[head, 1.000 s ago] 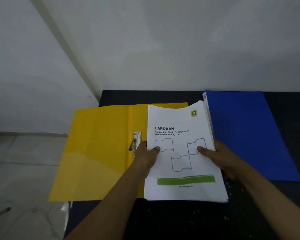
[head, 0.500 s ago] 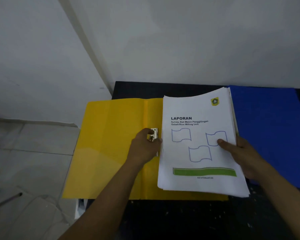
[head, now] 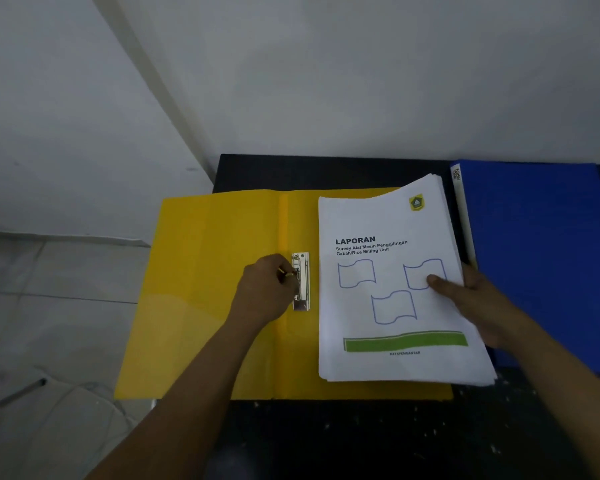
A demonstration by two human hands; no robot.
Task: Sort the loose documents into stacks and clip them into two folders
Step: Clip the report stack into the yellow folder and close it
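Note:
An open yellow folder (head: 208, 292) lies flat on the black table, its left flap hanging past the table's edge. A metal clip (head: 301, 281) is fixed beside the spine. My left hand (head: 267, 292) pinches the clip's small lever with curled fingers. A stack of white documents (head: 392, 306), topped by a "LAPORAN" cover page, rests on the folder's right half, to the right of the clip. My right hand (head: 478, 299) holds the stack's right edge, thumb on top and fingers under. A closed blue folder (head: 541, 251) lies to the right.
The black table (head: 343, 438) stands against a white wall, in a corner. Grey tiled floor (head: 49, 271) with a cable and a dark rod lies to the left. White specks dot the table's near part.
My left hand left the stack's left edge and took hold of the clip's lever. The stack slid right, uncovering the clip. The camera shifted left.

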